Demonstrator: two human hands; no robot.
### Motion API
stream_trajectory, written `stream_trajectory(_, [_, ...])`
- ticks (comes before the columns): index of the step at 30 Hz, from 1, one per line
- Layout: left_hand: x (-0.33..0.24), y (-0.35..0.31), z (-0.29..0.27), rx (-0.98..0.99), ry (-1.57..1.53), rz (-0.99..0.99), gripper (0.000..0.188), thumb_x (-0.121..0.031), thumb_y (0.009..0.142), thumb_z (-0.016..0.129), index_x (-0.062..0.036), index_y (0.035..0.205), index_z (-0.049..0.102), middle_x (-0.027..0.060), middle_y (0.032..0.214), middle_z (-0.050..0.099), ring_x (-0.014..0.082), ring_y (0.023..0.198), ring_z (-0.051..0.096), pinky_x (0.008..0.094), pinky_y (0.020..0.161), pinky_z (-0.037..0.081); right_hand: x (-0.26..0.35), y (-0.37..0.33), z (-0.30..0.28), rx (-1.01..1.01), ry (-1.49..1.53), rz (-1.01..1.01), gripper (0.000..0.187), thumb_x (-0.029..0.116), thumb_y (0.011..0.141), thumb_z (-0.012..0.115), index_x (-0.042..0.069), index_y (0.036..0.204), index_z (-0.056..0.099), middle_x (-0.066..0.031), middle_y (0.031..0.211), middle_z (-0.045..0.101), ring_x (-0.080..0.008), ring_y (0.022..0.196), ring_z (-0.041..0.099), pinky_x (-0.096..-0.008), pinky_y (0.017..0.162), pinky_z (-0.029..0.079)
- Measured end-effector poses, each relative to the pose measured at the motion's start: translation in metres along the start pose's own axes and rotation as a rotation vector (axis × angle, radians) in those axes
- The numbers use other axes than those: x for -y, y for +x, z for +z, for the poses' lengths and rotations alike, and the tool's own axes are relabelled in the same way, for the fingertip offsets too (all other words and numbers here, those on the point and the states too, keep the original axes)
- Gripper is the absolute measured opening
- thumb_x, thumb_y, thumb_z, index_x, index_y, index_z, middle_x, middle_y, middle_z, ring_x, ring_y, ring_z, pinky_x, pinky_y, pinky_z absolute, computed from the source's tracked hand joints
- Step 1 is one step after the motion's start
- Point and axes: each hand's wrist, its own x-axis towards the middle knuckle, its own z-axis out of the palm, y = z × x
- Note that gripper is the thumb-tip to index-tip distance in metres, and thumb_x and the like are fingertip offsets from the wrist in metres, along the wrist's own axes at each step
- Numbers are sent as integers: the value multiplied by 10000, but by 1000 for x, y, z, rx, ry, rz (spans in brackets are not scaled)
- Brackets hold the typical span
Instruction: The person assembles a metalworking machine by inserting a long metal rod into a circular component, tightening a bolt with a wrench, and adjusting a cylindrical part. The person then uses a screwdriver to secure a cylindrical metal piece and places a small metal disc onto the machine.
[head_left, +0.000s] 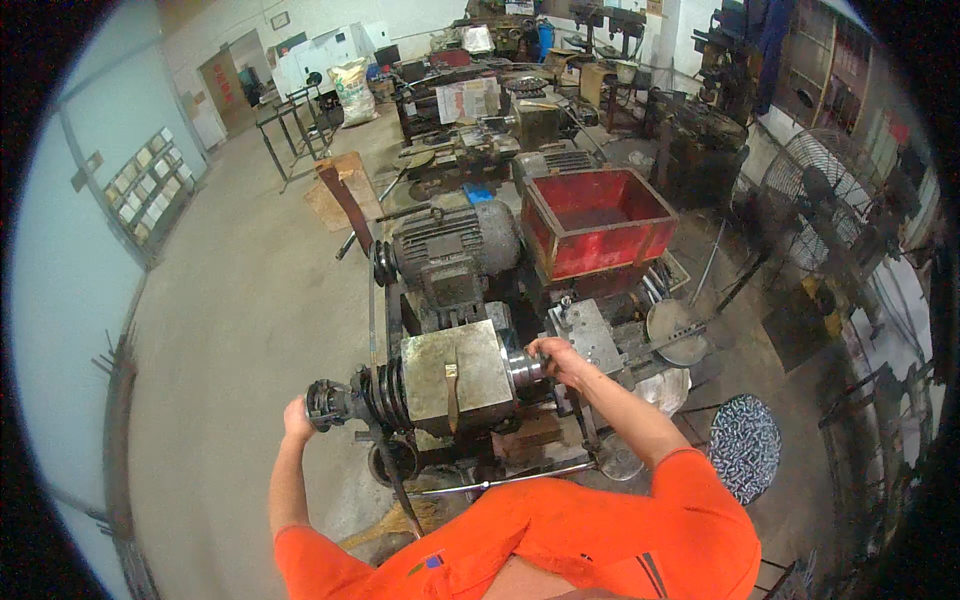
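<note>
The metal spindle (523, 369) is jutting from the headstock block (430, 370), just below the frame's centre. The right hand (558, 358) is curling over its end; the left hand (297, 418), lower left, is cupping a dark round fitting (325, 404). Handling both ends evenly, fingers avoiding the pulley (383, 396), is probably serving best. Fingertips are hiding, so I cannot tell whether either hand is pinching anything.

Chuck (523, 371) silver; shirt (620, 525) orange; box (600, 255) red.

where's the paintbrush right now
In the head view, just left of centre, the paintbrush lies on the headstock's flat top, left of the right hand.
</note>
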Motion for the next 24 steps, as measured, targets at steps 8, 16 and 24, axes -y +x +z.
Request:
stream_trajectory(8, [-35, -11, -29, 3, -58, 66, 312, -203, 604, 702, -75, 876, 619, 187, 815, 617, 392, 800, 586, 455, 688, 477, 34, -34, 22, 76, -108, 265, 496, 48, 723, 416, 118, 1204, 514, -142, 994, 578, -289, 824, 587, -406, 610, 553])
stream_trajectory(16, [-21, 5, -8, 44, 17, 33, 439, -201, 592, 724, -76, 994, 601, 181, 946, 615, 368, 926, 571, 437, 775, 472, 7, -12, -1, -22, 61, -23, 205, 120, 757, 421, 94, 890, 575, -109, 1073, 550, -235, 839, 539, -358, 605, 519])
stream_trajectory(24, [-17, -1, -4, 8, 46, 35, 379, -153, 576, 734, -41, 905, 581, 184, 852, 602, 387, 859, 558, 445, 738, 461, 30, -32, 18, -9, -162, 284, 524, 87, 800, 400, 162, 1319, 416, -149, 1005, 592, -263, 787, 609, -448, 657, 557])
